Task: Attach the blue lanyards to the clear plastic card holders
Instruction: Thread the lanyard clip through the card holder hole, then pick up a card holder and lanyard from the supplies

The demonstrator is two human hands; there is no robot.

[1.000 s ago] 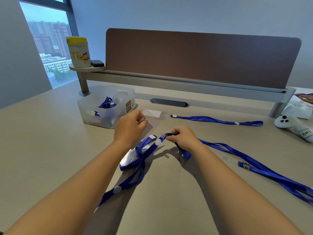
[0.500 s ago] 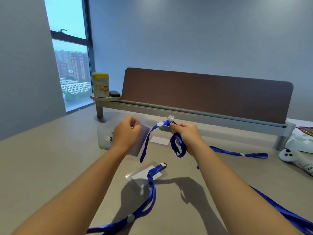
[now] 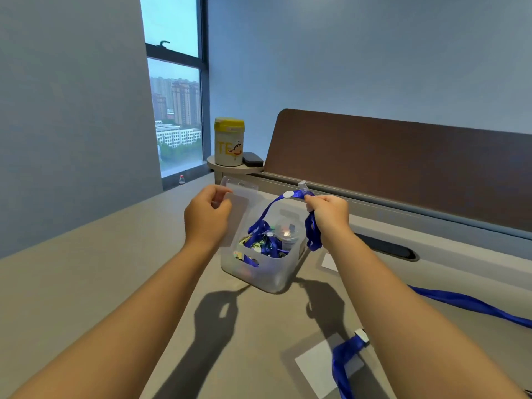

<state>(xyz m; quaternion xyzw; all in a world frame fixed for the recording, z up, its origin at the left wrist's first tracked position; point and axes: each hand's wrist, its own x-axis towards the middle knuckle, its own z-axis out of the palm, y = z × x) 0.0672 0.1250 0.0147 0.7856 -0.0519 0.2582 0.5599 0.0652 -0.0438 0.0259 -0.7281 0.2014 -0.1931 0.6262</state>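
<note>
The left hand (image 3: 207, 217) is pinching a clear card holder (image 3: 241, 207) upright above the desk (image 3: 86, 269). The right hand (image 3: 328, 216) is gripping the clip end of a blue lanyard (image 3: 273, 208), raised just beside the holder, its strap drooping over a translucent bin (image 3: 264, 272).

Cool dim daylight from the window (image 3: 174, 110); soft shadows, wide-angle bending.

We've got open desk (image 3: 86, 283) on our left; ahead, the plastic bin (image 3: 259, 272) blocks the way, with the brown divider (image 3: 403, 168) walling off the back.
</note>
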